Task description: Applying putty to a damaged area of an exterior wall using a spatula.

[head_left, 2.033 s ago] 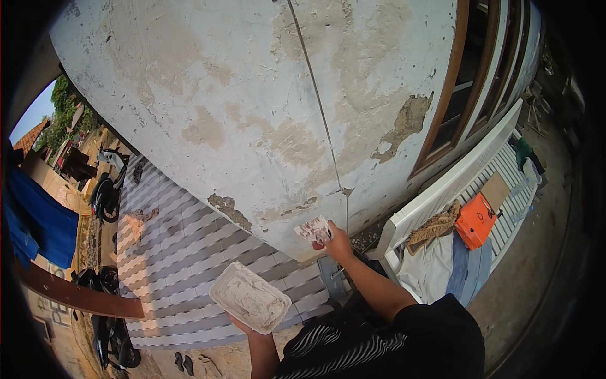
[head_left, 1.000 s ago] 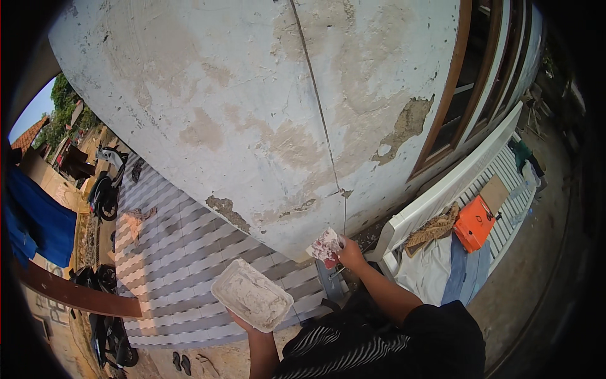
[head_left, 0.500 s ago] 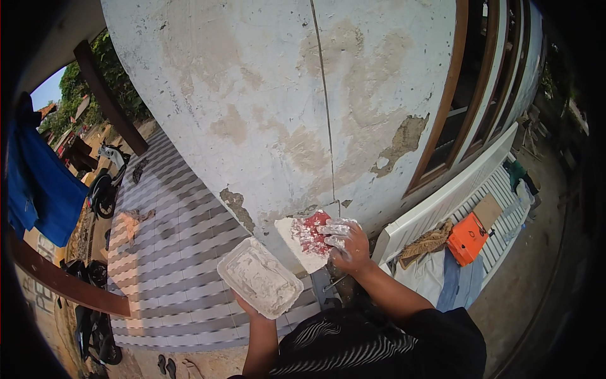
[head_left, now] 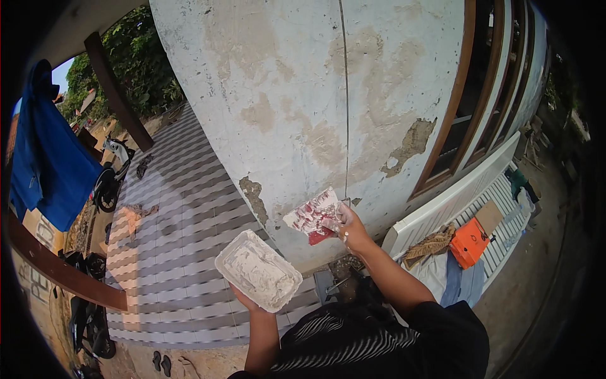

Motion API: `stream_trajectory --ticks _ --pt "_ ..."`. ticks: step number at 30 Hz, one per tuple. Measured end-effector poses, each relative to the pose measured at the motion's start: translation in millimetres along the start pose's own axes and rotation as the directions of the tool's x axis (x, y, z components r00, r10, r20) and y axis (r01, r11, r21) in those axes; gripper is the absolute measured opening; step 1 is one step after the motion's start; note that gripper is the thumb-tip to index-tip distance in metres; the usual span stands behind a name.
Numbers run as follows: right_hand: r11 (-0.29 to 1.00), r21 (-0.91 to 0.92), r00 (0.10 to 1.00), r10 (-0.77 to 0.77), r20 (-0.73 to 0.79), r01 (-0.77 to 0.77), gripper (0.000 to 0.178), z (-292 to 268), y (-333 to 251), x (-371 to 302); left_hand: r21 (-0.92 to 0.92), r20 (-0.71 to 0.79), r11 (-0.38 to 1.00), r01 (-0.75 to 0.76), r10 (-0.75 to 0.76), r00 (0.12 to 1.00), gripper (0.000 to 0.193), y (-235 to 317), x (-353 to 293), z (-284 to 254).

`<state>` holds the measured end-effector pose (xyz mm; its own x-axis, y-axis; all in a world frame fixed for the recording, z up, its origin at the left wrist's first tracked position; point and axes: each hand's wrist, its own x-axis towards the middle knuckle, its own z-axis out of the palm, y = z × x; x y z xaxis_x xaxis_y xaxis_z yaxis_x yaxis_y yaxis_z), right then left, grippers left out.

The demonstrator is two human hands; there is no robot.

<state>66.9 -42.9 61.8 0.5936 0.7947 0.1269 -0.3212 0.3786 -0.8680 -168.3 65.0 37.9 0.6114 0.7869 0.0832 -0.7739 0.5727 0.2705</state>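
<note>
My left hand (head_left: pixel 245 300) supports a rectangular plastic tub (head_left: pixel 221 265) from below, and its fingers curl under the base out of sight. Whitish putty (head_left: pixel 259 268) fills much of the tub, its surface rough and smeared. In my right hand (head_left: pixel 350 226), dusted white, is a flat red putty spreader (head_left: pixel 320 235) whose blade carries a ragged layer of white putty. The spreader is right of the tub and apart from it, in front of the lower wall (head_left: pixel 278 82). That pale wall has beige patches, a vertical crack and chipped spots (head_left: pixel 254 194) down to bare mortar.
To the right stands a white slatted bench (head_left: pixel 404 227) bearing an orange box (head_left: pixel 470 243), cloths and cardboard. A brown-framed window (head_left: pixel 449 145) is above it. Patterned floor tiles (head_left: pixel 183 252) stretch left. Blue clothing (head_left: pixel 53 158) hangs by a brown post (head_left: pixel 117 88); a motorbike (head_left: pixel 108 186) is parked beyond.
My right hand has lifted and turned the spreader, so its putty-covered blade now points up and left. The tub has hardly moved. The whole view has shifted slightly.
</note>
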Motion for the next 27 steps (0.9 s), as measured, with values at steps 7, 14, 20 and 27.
stream_trajectory --ticks 7,14,20,27 --pt "0.982 -0.176 0.996 0.071 0.050 -0.061 0.045 -11 -5 35 -0.034 -0.006 0.999 -0.021 0.020 1.000 0.060 8 -1 -6" --pt "0.975 0.194 0.990 0.121 -0.066 -0.106 0.032 30 -14 71 -0.019 -0.011 0.997 -0.069 0.069 0.998 0.060 7 5 -10" --pt "0.799 -0.540 0.919 -0.378 -0.107 0.266 0.039 54 1 106 0.005 -0.018 0.995 -0.104 0.105 0.994 0.061 14 12 -24" --pt "0.716 -0.680 0.871 -0.425 -0.246 0.158 0.040 76 12 130 -0.051 -0.010 0.995 -0.089 0.089 0.996 0.062 21 14 -29"
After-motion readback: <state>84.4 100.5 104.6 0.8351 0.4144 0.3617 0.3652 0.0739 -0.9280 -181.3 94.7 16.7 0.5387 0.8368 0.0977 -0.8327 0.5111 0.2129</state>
